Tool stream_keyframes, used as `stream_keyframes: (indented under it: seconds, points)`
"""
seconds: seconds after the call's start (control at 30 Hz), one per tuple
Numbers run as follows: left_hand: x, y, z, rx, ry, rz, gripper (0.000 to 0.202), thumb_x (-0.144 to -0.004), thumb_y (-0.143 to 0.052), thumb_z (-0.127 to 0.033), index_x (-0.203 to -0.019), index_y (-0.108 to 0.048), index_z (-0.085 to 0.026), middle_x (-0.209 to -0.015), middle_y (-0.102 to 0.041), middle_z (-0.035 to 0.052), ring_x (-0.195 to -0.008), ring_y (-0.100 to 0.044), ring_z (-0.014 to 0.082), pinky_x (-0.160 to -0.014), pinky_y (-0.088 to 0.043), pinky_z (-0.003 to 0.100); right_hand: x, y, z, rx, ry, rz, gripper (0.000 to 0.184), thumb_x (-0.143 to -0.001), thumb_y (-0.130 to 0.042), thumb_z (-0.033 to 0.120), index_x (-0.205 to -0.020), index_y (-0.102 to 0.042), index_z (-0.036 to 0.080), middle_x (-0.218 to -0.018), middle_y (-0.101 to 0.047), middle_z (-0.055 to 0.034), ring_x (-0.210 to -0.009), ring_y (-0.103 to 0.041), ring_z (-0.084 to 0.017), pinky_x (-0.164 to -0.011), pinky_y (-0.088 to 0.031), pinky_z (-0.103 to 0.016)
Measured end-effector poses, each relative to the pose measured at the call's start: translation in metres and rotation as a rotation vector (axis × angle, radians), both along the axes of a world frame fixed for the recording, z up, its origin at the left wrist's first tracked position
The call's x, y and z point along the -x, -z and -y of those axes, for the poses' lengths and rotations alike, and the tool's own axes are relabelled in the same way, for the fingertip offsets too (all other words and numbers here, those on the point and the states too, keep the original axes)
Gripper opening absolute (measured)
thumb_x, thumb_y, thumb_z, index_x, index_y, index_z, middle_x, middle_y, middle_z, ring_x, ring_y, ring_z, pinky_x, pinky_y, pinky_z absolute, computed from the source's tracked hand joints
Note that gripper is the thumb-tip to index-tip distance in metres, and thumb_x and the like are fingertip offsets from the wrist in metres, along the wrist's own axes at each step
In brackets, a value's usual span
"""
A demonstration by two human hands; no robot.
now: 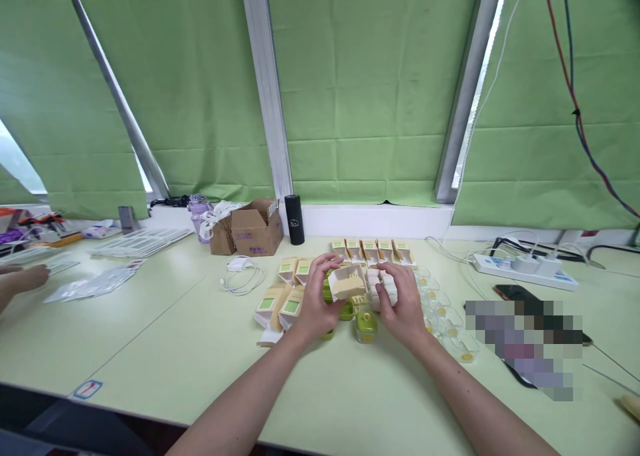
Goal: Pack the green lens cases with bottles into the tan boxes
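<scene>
My left hand [321, 299] is closed around a small cream carton [349, 284], its flap end raised and facing me. Just to the right, my right hand [404, 301] is bent with thumb and index finger apart, beside a cluster of white rolls [373, 289]. Whether its fingertips touch a roll cannot be made out. Below the hands stands a small clear container with a green lid [367, 324]. More green lids [346, 311] show partly behind my left hand. Clear empty-looking cups [453, 323] with yellow spots sit in rows right of my right hand.
Cream cartons with green labels [291, 303] lie left of my hands; more cartons [370, 251] line up behind. Farther back are a cardboard box [257, 229], black cylinder [295, 220] and white cable [243, 279]. A power strip [525, 271] and phone [537, 309] lie right. Another person's hand [25, 281] appears far left.
</scene>
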State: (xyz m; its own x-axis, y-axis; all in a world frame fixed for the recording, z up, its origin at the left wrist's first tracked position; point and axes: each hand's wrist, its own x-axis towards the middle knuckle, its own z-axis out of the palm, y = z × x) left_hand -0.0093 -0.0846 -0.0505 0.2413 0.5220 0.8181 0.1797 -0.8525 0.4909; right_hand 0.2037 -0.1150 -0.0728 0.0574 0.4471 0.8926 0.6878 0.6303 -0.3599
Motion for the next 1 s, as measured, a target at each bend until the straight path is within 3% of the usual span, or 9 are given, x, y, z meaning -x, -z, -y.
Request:
stream_keyframes:
  seconds: [0.2, 0.4, 0.5, 0.77, 1.0]
  points:
    - [-0.005, 0.010, -0.009, 0.360, 0.213, 0.258, 0.060, -0.088, -0.084, -0.040, -0.138, -0.057, -0.020, -0.137, -0.065, 0.0159, -0.131, -0.064, 0.0314, -0.113, -0.052, 0.048, 0.003, -0.001, 0.002, -0.007, -0.012, -0.014, 0.036, -0.100, -0.054, 0.022, -0.135, -0.057, 0.029, -0.126, -0.069, -0.0118, -0.119, -0.062, -0.035, -0.101, -0.051, -0.059]
    - [-0.006, 0.005, -0.009, 0.553, 0.378, 0.372, 0.071, -0.086, -0.086, -0.051, -0.141, -0.054, -0.019, -0.135, -0.067, 0.0175, -0.119, -0.070, 0.0293, -0.107, -0.056, 0.046, 0.004, -0.001, 0.005, 0.022, -0.073, -0.032, 0.040, -0.099, -0.056, 0.024, -0.138, -0.057, 0.029, -0.132, -0.066, -0.0123, -0.127, -0.061, -0.036, -0.107, -0.050, -0.060]
    - [-0.007, 0.003, -0.007, 0.555, 0.366, 0.394, 0.075, -0.086, -0.087, -0.050, -0.144, -0.050, -0.022, -0.142, -0.059, 0.0173, -0.112, -0.071, 0.0256, -0.099, -0.059, 0.042, 0.005, -0.001, 0.006, 0.028, -0.111, -0.033, 0.042, -0.100, -0.057, 0.024, -0.141, -0.056, 0.029, -0.137, -0.062, -0.0131, -0.132, -0.058, -0.035, -0.111, -0.050, -0.060]
    - [-0.010, 0.007, -0.007, 0.558, 0.257, 0.351, 0.072, -0.088, -0.081, -0.059, -0.139, -0.045, -0.024, -0.137, -0.057, 0.0145, -0.092, -0.070, 0.0169, -0.088, -0.058, 0.035, 0.012, 0.001, 0.009, 0.074, -0.219, -0.028, 0.054, -0.101, -0.053, 0.020, -0.153, -0.046, 0.032, -0.150, -0.048, -0.0158, -0.135, -0.058, -0.035, -0.106, -0.056, -0.060]
    - [-0.013, 0.010, -0.007, 0.536, 0.216, 0.315, 0.061, -0.095, -0.074, -0.060, -0.137, -0.048, -0.024, -0.144, -0.057, 0.0157, -0.091, -0.070, 0.0167, -0.084, -0.059, 0.033, 0.016, 0.002, 0.011, 0.111, -0.269, -0.027, 0.046, -0.102, -0.049, 0.015, -0.144, -0.054, 0.032, -0.151, -0.048, -0.0151, -0.150, -0.045, -0.034, -0.110, -0.057, -0.059]
